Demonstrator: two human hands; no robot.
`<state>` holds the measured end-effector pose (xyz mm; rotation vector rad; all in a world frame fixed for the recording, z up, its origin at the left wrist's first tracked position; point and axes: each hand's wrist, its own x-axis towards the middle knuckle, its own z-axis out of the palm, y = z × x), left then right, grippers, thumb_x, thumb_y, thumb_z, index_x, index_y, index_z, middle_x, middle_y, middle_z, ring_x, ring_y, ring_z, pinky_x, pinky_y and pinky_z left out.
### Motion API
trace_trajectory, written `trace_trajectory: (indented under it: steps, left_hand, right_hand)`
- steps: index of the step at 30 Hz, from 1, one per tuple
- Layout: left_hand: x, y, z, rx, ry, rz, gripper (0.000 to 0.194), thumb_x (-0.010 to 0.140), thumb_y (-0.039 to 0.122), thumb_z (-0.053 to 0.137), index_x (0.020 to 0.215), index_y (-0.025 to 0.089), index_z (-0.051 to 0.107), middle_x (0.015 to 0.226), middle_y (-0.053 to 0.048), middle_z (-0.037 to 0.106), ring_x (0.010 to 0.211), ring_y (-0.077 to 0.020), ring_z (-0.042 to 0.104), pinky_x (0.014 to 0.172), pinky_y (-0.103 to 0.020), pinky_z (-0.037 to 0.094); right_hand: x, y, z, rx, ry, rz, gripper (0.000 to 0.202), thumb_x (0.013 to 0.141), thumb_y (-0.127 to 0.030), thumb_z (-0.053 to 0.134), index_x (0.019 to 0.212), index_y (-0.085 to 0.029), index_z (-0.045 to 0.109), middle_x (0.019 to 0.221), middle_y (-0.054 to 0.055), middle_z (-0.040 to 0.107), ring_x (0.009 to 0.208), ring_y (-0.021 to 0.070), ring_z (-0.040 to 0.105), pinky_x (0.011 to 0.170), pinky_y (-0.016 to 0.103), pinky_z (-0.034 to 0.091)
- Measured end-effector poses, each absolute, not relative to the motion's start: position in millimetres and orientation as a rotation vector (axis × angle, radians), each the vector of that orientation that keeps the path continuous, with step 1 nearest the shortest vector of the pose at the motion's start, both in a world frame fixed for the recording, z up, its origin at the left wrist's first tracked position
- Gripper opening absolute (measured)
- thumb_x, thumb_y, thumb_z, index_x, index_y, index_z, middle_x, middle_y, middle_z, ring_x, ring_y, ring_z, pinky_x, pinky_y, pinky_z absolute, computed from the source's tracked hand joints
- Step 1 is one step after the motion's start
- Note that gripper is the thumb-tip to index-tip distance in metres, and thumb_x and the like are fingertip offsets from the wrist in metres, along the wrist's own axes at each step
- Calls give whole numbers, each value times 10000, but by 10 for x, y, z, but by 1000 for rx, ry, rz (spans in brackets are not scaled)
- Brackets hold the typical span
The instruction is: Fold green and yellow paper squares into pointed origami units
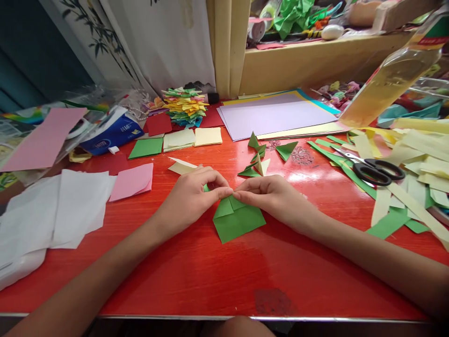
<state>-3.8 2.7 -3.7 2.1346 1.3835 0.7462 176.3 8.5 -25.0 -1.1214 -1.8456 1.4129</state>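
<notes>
A green paper (pixel 240 222) with folded upper corners is held just above the middle of the red table. My left hand (pixel 196 199) pinches its top edge from the left, thumb and fingers pressed together. From the right, my right hand (pixel 271 196) grips the same top edge, its fingertips almost touching the left thumb. Behind the hands lie small folded green pieces (pixel 257 145), a green triangle (pixel 286 150) and a green and cream folded piece (pixel 259 167). A cream folded paper (pixel 180 167) rests just behind my left hand.
Black-handled scissors (pixel 375 171) lie on paper strips (pixel 414 187) at the right, near a tilted bottle (pixel 393 79). Large lilac sheets (pixel 277 114), small square stacks (pixel 178 139) and a colourful paper pile (pixel 185 107) stand behind. Pink squares (pixel 132 181) and white sheets (pixel 77 206) are left.
</notes>
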Motion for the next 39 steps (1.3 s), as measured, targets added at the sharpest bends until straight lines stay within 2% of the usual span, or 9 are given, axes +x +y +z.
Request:
trace_trajectory:
  steps: [8,14,16,20,22,26,33,36,39]
  left_hand:
    - [-120,80,27,1904,1506,894,171,763,320,548,662,185,573,698,6,586,659,-130,501,607,-255,364]
    - [-79,67,-10,1542,1384,1124,161,771,335,540,786,180,579,808,-24,606,765,-141,557,681,-249,430]
    - [-58,50,2,1576,1412,1060,144,756,322,557,763,180,583,758,-16,605,718,-135,552,645,-244,421]
    - [-36,25,3,1733,1472,910,166,745,357,563,750,194,594,709,5,588,630,-118,510,561,-240,375]
    - [-31,16,-7,1772,1464,903,173,751,367,556,750,200,597,714,10,589,628,-116,506,557,-240,372]
    - [-23,5,-2,1751,1426,887,145,746,319,576,681,190,593,661,22,585,585,-101,496,550,-231,370]
    - [-22,20,12,1647,1385,939,172,767,330,548,707,205,649,680,-1,614,616,-121,531,560,-234,395]
    - [-19,19,-8,1569,1346,961,158,756,327,564,712,204,653,664,10,604,578,-100,510,548,-222,392]
    - [-14,-1,-12,1519,1299,988,139,753,301,571,699,203,654,648,23,599,572,-83,502,549,-201,391]
  right_hand:
    - [1808,138,-294,-1077,-1565,1406,264,770,-400,552,678,-159,608,646,4,586,597,110,541,554,231,411]
    - [1751,136,-260,-873,-1301,1574,205,763,-338,584,889,-180,616,905,38,636,790,145,608,725,288,512]
    - [1745,126,-248,-886,-1345,1613,208,754,-308,598,910,-171,613,913,39,640,740,137,620,691,286,529]
    - [1765,120,-250,-919,-1428,1680,172,768,-300,580,839,-146,613,703,12,634,550,120,620,555,253,523]
    - [1769,113,-255,-909,-1489,1711,182,777,-309,569,848,-151,623,691,7,637,541,118,620,545,242,512]
    - [1762,92,-274,-870,-1453,1563,221,809,-324,527,948,-198,642,858,13,670,709,119,622,644,229,498]
    - [1760,35,-280,-981,-1478,1323,281,787,-301,549,1054,-284,636,975,-34,667,884,175,603,690,261,493]
    - [1763,3,-260,-1053,-1579,1220,323,809,-279,510,1119,-310,592,1016,-47,653,860,172,600,665,261,485]
    - [1772,-16,-256,-1063,-1694,1071,319,822,-269,487,1118,-323,592,953,-50,668,788,148,597,642,244,474]
